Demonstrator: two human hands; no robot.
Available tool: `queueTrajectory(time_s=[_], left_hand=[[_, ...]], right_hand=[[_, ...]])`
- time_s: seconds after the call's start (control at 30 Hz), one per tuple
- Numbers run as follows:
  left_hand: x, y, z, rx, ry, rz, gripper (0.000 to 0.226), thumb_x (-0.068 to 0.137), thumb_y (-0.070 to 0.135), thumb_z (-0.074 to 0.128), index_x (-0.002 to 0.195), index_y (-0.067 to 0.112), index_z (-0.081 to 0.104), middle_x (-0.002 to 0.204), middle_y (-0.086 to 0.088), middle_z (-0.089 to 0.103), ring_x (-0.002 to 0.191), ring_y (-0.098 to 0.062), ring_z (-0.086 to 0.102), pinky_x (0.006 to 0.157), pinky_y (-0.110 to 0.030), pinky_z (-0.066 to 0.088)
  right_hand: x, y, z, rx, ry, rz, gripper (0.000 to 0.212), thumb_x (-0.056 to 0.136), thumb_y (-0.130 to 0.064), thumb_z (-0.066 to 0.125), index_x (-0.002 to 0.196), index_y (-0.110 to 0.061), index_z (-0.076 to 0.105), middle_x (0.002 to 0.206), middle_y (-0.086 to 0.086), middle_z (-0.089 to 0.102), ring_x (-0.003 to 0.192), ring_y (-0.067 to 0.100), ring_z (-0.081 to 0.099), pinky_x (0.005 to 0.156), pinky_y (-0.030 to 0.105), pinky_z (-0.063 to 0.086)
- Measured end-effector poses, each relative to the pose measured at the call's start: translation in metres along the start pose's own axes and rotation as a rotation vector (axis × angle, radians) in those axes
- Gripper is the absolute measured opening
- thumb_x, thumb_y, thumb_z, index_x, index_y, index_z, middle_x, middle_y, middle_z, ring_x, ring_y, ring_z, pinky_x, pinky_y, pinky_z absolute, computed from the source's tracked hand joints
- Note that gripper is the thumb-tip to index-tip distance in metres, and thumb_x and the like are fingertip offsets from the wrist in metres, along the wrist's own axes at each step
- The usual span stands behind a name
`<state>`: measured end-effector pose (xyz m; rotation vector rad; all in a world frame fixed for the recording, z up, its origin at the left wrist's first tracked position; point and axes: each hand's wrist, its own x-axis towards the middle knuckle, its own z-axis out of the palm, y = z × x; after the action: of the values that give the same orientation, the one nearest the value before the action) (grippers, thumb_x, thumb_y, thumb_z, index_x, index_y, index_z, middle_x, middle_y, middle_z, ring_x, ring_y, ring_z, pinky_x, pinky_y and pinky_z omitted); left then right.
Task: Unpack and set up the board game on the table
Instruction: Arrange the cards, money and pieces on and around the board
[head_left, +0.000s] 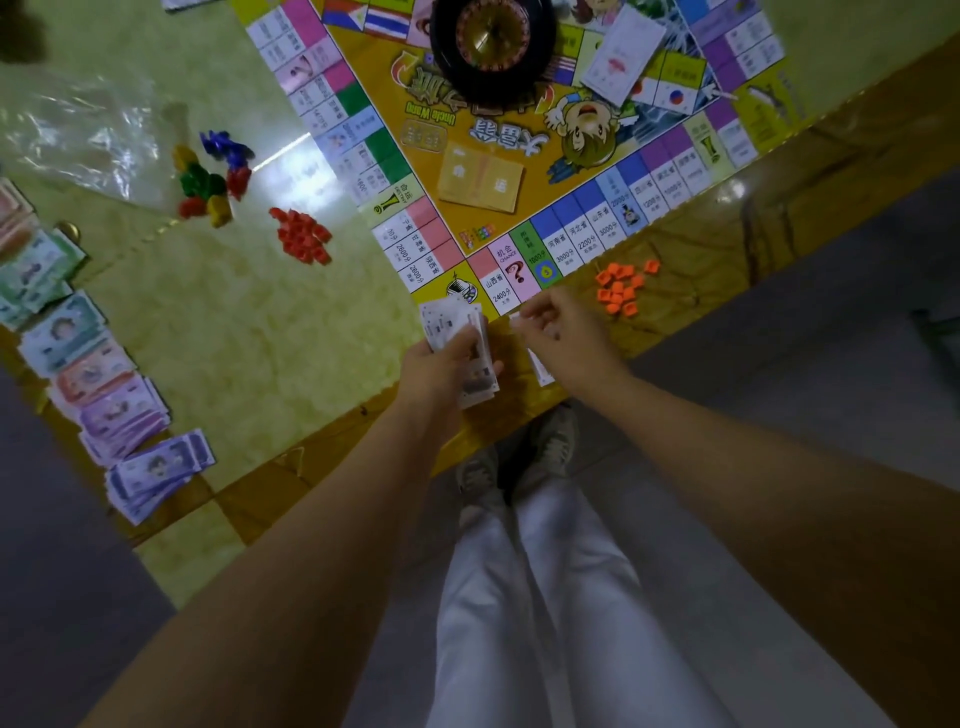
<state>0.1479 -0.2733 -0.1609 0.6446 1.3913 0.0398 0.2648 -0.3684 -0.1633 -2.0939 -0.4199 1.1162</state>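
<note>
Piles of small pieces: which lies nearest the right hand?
The orange pile, just beyond the right hand; the red pile lies left of the board.

My left hand covers much of the white printed paper cards; their print is too blurred to read. At twelve o'clock the black round roulette wheel is cut by the edge.
</note>
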Motion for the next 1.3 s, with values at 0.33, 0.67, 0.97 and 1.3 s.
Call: queueTrajectory(time_s=[0.33, 0.67, 0.97, 1.3], left_hand=[[-0.011, 0.043, 0.066, 0.084, -0.084, 0.005, 0.018, 0.092, 0.019, 0.047, 0.085, 0.008, 0.06, 0.077, -0.012, 0.061, 0.064, -0.023, 0.06, 0.063, -0.032, 0.049], [0.014, 0.098, 0.227, 0.077, 0.019, 0.034, 0.032, 0.094, 0.0, 0.045, 0.062, 0.006, 0.049, 0.065, -0.013, 0.048, 0.056, -0.022, 0.06, 0.049, -0.028, 0.053], [0.05, 0.138, 0.368, 0.004, 0.06, -0.052, 0.035, 0.099, 0.02, 0.053, 0.127, 0.0, 0.053, 0.124, -0.017, 0.058, 0.1, -0.035, 0.063, 0.068, -0.041, 0.055], [0.079, 0.156, 0.432, 0.013, 0.108, -0.021, 0.008, 0.096, 0.012, 0.055, 0.091, 0.01, 0.061, 0.081, -0.006, 0.065, 0.07, -0.021, 0.064, 0.06, -0.033, 0.053]], right_hand=[[0.025, -0.031, -0.047, 0.15, -0.115, 0.047, 0.013, 0.086, -0.014, 0.071, 0.091, -0.003, 0.067, 0.08, 0.006, 0.063, 0.07, 0.009, 0.058, 0.062, 0.016, 0.048], [0.127, -0.029, -0.185, 0.106, -0.073, 0.033, 0.008, 0.091, -0.016, 0.064, 0.094, -0.008, 0.064, 0.086, 0.008, 0.063, 0.071, 0.013, 0.056, 0.076, 0.033, 0.05], [0.223, -0.028, -0.326, 0.023, -0.02, 0.023, 0.02, 0.088, -0.014, 0.068, 0.103, 0.0, 0.067, 0.09, 0.01, 0.062, 0.084, 0.018, 0.057, 0.072, 0.024, 0.047], [0.291, -0.002, -0.397, -0.295, 0.205, 0.064, 0.015, 0.086, -0.014, 0.069, 0.095, -0.004, 0.064, 0.093, 0.01, 0.067, 0.082, 0.02, 0.059, 0.071, 0.03, 0.045]])
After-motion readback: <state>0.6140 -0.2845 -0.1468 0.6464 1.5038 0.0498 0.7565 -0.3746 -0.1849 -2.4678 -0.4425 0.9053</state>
